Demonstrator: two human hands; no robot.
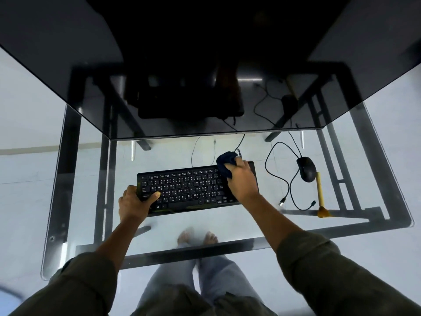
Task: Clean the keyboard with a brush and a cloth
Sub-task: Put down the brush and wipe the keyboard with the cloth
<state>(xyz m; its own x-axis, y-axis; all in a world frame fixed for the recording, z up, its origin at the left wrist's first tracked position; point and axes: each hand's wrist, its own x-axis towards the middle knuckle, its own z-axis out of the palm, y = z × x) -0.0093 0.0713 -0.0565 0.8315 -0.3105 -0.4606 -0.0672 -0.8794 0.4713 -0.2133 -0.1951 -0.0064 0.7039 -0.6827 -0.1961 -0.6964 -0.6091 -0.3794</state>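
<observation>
Though see-through, glass desk beneath keyboard, pale floor.

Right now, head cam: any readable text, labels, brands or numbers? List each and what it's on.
No text can be quoted with confidence.
keyboard: white legends on the keys, too small and blurred to read.
mouse: no marking visible.
brush: no print visible on the handle.
cloth: plain dark, no label visible.
</observation>
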